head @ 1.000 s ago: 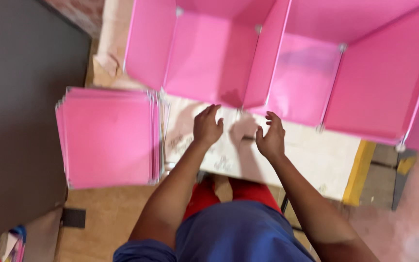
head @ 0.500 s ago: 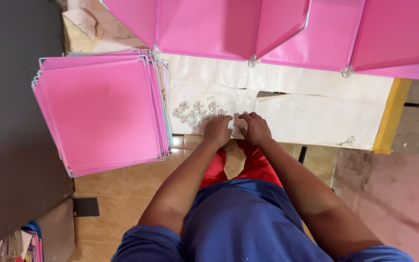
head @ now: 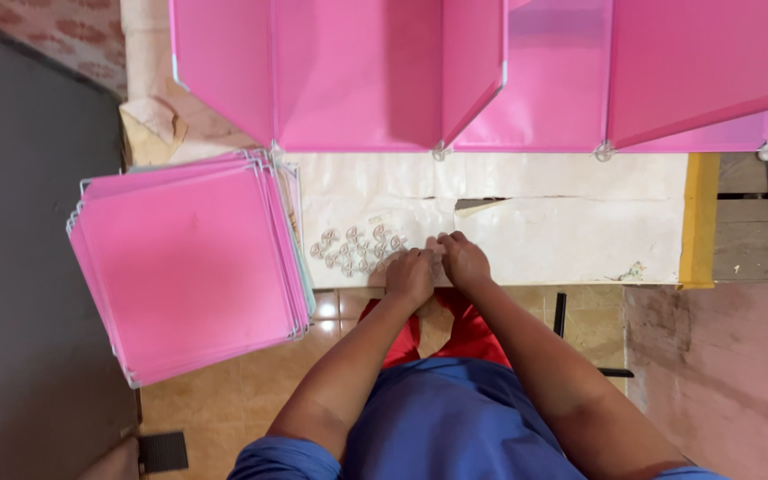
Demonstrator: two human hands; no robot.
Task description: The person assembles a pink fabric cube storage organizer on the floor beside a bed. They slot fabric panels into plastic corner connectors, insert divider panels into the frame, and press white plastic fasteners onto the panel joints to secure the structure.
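A stack of square panels (head: 190,267) is lying to the left, partly overhanging the left edge of the tabletop (head: 571,240). A cluster of small round connectors (head: 357,251) is sitting on the tabletop just right of the stack. The left hand (head: 409,276) and right hand (head: 464,260) are resting side by side, touching, at the tabletop's near edge, directly right of the connectors. An assembled panel unit (head: 455,76) is standing behind them, along the tabletop's far side.

Both arms reach forward; left hand (head: 409,276) and right hand (head: 464,260) touching, fingers curled.
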